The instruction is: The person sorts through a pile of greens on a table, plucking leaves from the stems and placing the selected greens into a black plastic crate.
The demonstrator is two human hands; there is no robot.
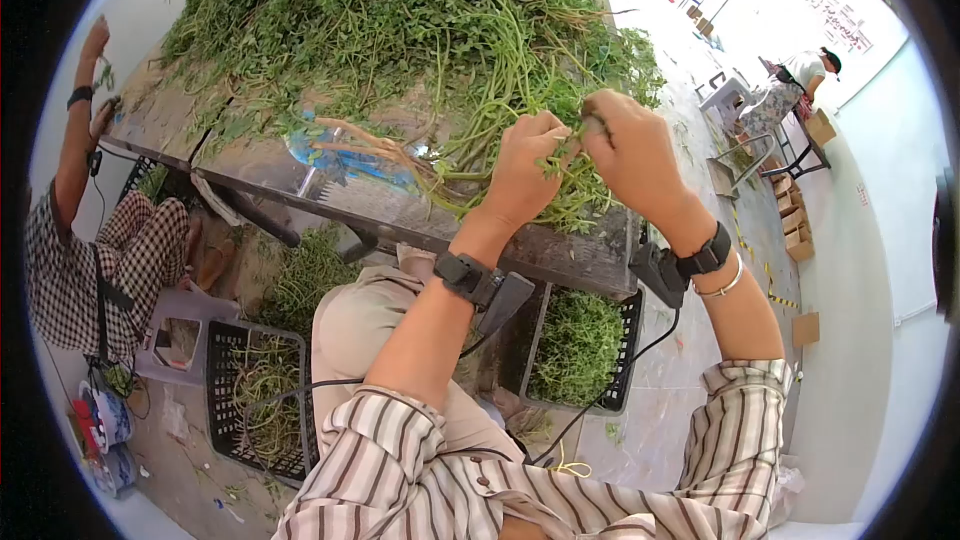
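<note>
Near the right end of the table's front edge, my left hand is closed around leafy green stems, whose pale roots stretch left across the tabletop. Just beside it, my right hand pinches at the leafy end of the same greens, fingertips pressed together. Some leaves hang below and between the two hands. What exactly lies inside the right fingers is partly hidden. Behind the hands rises a large heap of leafy greens. A blue plastic piece lies under the roots.
Below the table stand a black crate of trimmed greens and a black crate with loose stems. At the left, a person in checked clothes works at the same table. Another person sits farther back, near cardboard boxes.
</note>
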